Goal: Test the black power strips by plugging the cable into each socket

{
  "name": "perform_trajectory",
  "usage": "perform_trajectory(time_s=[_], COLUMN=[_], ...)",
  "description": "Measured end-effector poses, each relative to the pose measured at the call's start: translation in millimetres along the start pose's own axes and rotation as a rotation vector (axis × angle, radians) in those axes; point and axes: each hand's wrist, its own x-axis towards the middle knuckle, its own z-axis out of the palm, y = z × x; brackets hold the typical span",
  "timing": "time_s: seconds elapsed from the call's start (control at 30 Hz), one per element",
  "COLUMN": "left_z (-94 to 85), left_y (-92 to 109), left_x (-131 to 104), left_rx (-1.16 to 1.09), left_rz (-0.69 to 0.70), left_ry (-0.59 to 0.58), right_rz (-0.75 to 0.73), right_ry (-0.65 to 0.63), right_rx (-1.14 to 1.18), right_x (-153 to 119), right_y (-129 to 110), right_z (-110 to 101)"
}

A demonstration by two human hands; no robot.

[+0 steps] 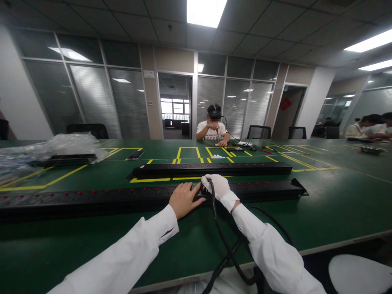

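A long black power strip (pixel 122 198) with a row of red dots lies across the table in front of me. My left hand (pixel 184 199), bare, rests on its top, fingers stretched out and thumb apart. Just to the right, my right hand (pixel 218 188) in a white glove is closed on a black cable (pixel 215 212) at the strip's surface. The cable's end is hidden by my fingers, so I cannot tell whether it sits in a socket. From there the cable hangs in a loop over the table's near edge. A second black power strip (pixel 214 169) lies behind, parallel to the first.
Clear plastic wrapping (pixel 73 145) is heaped at the left over dark items. Yellow tape lines mark the green table (pixel 343 204). A phone (pixel 136 155) lies beyond the strips. A person (pixel 211 126) sits opposite, near cables and small tools. A white chair (pixel 358 273) stands at the lower right.
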Motion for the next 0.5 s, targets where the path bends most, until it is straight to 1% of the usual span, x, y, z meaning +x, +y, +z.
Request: perform_trajectory(time_s=[0.1,0.2,0.37,0.5], left_z=[-0.2,-0.3,-1.2,-2.6], left_y=[0.1,0.2,0.6,0.8], left_x=[0.1,0.0,-0.1,0.3], left_rx=[0.001,-0.001,0.003,0.01], left_rz=[0.0,0.0,0.005,0.001], left_ry=[0.0,0.006,-0.005,-0.019], right_rz=[-0.015,-0.008,-0.006,-0.06], right_ry=[-0.02,0.004,0.043,0.065], right_rx=[0.035,0.024,-0.07,-0.118], right_x=[3.6,0.7,-10.5,-14.8], right_y=[0.2,-0.5,-3.3,-5.3], right_z=[-0.6,-0.6,-0.7,-2.8])
